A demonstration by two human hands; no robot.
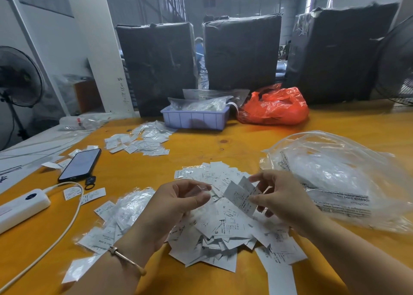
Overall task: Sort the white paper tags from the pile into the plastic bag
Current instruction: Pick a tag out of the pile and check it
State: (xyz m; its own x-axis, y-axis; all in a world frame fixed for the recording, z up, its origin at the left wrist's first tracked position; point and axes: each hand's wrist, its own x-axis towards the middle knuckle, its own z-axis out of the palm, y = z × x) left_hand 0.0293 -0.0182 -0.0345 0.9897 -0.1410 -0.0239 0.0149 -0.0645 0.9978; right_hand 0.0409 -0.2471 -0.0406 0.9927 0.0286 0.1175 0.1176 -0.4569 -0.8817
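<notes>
Right hand [283, 196] pinches white paper tags [240, 196] above the pile [221, 230], frame centre; left hand [176, 202] curled, apparently empty. Clear plastic bag [335, 174] right. Tags light, flimsy; grip by edges.

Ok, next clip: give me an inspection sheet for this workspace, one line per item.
Surface: orange wooden table, scattered with paper.
Job's things: pile of white paper tags in front of the person; clear plastic bag to its right, mouth open.
Clutter: phone, second tag heap, lilac bin, red bag.
Grippers: right hand pinches a tag; left hand curled over the pile, whether it holds anything is unclear.
Cables: white cable running from a white power bank.
Surroundings: black wrapped bales behind the table; a fan at left.
</notes>
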